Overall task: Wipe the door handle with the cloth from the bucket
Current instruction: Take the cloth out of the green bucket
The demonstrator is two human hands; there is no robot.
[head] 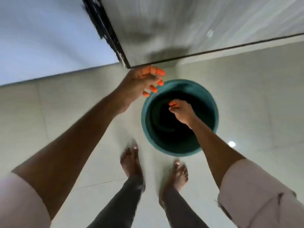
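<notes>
One teal bucket (179, 152) on the tiled floor (255, 99), just ahead of two bare feet. Right hand (181, 111) down inside it, fist closed, contents unclear. Left hand (141, 83) above the rim, fingers loosely curled, holding nothing. Cloth not visible.

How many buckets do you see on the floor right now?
1. A round teal plastic bucket stands on the pale tiled floor ahead of the bare feet, below the right hand. Its inside is dark, so no cloth is visible. Others may lie outside the frame.
</notes>
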